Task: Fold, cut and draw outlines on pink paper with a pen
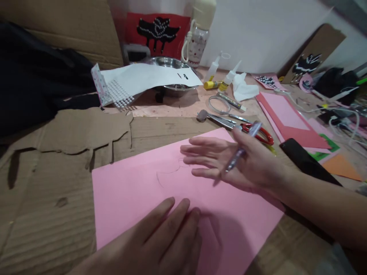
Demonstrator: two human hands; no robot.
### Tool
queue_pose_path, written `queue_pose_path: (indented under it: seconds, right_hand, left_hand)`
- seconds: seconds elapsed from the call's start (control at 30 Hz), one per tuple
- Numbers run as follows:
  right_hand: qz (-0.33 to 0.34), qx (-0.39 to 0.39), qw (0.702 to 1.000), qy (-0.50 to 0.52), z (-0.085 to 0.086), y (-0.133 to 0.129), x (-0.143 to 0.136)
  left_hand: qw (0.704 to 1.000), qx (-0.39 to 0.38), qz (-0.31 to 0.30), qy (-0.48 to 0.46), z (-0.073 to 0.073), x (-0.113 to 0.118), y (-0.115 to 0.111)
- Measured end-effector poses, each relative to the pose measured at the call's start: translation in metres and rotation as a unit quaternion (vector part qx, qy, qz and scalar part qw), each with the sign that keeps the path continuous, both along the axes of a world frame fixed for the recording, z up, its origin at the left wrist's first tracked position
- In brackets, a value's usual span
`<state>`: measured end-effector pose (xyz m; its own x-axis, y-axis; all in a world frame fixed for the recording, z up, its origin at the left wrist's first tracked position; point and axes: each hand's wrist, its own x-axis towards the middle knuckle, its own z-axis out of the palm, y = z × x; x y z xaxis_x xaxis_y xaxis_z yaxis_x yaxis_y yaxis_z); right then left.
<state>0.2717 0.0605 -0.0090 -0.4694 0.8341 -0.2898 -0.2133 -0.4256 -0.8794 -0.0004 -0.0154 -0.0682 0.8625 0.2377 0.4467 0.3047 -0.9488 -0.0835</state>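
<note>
A large pink sheet (129, 198) lies tilted on brown cardboard, with a thin curved line drawn on its upper middle. My left hand (169, 240) rests on the lower part of the sheet, fingers extended and close together, back up. Above the right side of the paper is my right hand (229, 160), palm turned up and fingers stretched to the left. A purple pen (236, 158) lies across that palm, held at the base of the thumb, its tip pointing down-left and slightly blurred.
Red-handled scissors (258, 133) and a ring of wire (219, 104) lie beyond the sheet. Glue bottles (228, 81), a metal bowl (166, 63) and a pearl sticker sheet (120, 93) stand farther back. A black case (306, 160) and red paper (309, 133) are at right.
</note>
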Motion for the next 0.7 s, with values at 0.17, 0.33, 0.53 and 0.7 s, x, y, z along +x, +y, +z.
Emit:
queue_pose_path:
  seconds: [0.17, 0.33, 0.53, 0.7]
  right_hand:
    - [-0.086, 0.106, 0.991, -0.001, -0.012, 0.002, -0.007]
    - [-0.186, 0.19, 0.96, -0.088, -0.01, 0.016, 0.004]
    - [-0.141, 0.375, 0.84, -0.366, 0.006, 0.02, 0.031]
    - [-0.012, 0.467, 0.706, -0.532, 0.01, 0.013, 0.054]
  left_hand:
    - [0.999, -0.018, 0.012, 0.025, 0.004, 0.002, -0.001]
    - [0.999, 0.017, 0.034, -0.002, 0.001, 0.005, -0.005]
    - [0.998, 0.041, 0.042, 0.014, -0.004, 0.006, -0.009]
    - [0.998, 0.05, 0.044, 0.013, -0.001, 0.007, -0.012]
